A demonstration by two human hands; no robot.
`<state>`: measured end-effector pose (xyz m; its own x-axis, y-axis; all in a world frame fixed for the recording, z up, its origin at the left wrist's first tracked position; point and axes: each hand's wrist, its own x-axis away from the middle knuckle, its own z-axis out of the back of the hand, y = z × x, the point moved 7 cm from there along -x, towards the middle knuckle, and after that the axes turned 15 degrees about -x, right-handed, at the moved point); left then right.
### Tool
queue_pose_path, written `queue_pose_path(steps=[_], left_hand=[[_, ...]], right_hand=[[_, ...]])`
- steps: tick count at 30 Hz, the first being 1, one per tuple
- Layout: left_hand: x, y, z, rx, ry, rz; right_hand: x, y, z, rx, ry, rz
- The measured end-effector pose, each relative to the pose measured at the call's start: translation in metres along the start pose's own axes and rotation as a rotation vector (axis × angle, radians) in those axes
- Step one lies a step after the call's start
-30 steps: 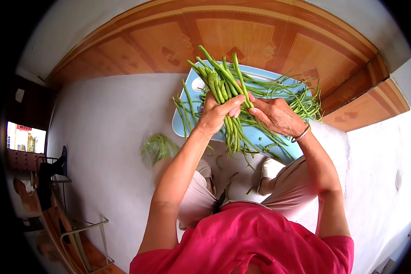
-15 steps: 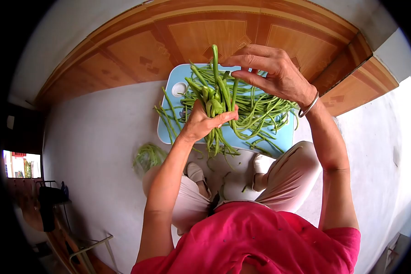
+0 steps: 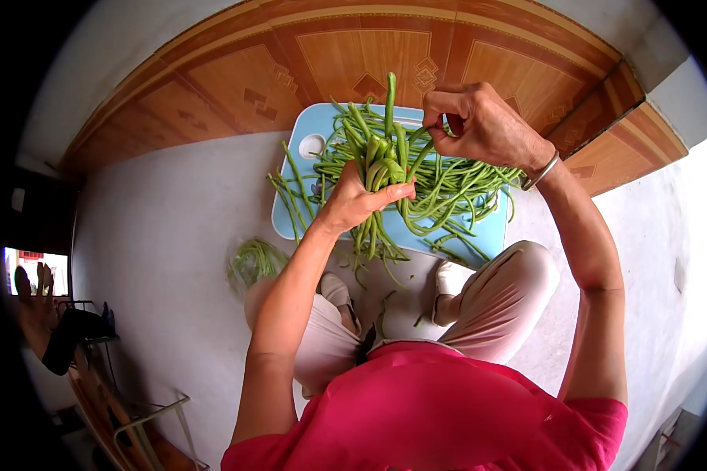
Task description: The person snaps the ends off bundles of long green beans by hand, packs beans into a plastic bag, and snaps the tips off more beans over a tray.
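Note:
My left hand [image 3: 363, 201] is wrapped round a bundle of long green beans [image 3: 385, 166], whose cut ends point up while the rest hangs below my fingers. My right hand [image 3: 479, 125], with a bangle at the wrist, pinches the end of a bean beside the bundle, to its upper right. Under both hands is a light blue tabletop [image 3: 416, 241] with many more loose beans [image 3: 467, 188] spread over its right side. A few separate beans [image 3: 291, 192] lie at its left edge.
A plastic bag of green beans [image 3: 255, 263] sits on the floor [image 3: 165, 228] left of my knee. Bean scraps lie between my feet. Brown panelling [image 3: 353, 59] runs behind the table. At the far left are another person's raised hand [image 3: 35, 302] and a metal-framed seat [image 3: 153, 412].
My right hand left the bundle, rose with its fingers apart, and has now closed on a bean end. My left hand keeps its hold. The other person's hand has come up at left.

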<state>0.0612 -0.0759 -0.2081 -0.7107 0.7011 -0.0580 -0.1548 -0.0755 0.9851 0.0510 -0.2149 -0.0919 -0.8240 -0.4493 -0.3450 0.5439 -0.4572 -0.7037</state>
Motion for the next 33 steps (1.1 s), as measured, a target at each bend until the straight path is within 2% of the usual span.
queue_pose_path(steps=[6, 9, 13, 16, 22, 24, 25, 26, 28, 32, 33], left_hand=[[0.000, -0.001, 0.001, -0.089, 0.023, -0.018], [0.000, 0.000, 0.003, -0.112, 0.049, -0.018], [-0.001, -0.001, 0.002, -0.144, 0.042, -0.053], [-0.003, -0.006, 0.003, -0.164, 0.022, -0.035], [-0.009, 0.007, 0.011, -0.013, 0.048, -0.061], [-0.011, 0.012, 0.013, -0.061, 0.076, -0.099], [-0.009, 0.002, 0.016, 0.004, 0.076, -0.062], [-0.006, -0.010, 0.018, 0.069, 0.073, -0.026], [-0.006, -0.014, 0.019, 0.186, 0.075, 0.000], [-0.009, 0.004, 0.045, 0.343, 0.157, -0.078], [-0.009, 0.007, 0.052, 0.392, 0.165, -0.122]], right_hand=[[0.010, 0.018, -0.007, -0.181, 0.107, -0.119], [0.017, 0.040, -0.015, -0.487, 0.142, -0.199], [0.023, 0.067, -0.026, -0.799, 0.395, -0.191], [0.025, 0.083, -0.048, -1.376, 0.505, -0.338], [0.020, 0.070, -0.060, -1.911, 0.740, -0.158], [0.014, 0.055, -0.041, -2.191, 0.667, 0.097], [0.015, 0.039, -0.006, -2.232, 0.602, 0.365], [0.021, 0.023, 0.032, -2.250, 0.533, 0.638], [0.027, 0.004, 0.061, -1.966, 0.420, 0.677], [0.049, 0.018, 0.011, -1.129, 0.451, 0.053], [0.057, 0.027, -0.012, -1.062, 0.360, -0.023]])
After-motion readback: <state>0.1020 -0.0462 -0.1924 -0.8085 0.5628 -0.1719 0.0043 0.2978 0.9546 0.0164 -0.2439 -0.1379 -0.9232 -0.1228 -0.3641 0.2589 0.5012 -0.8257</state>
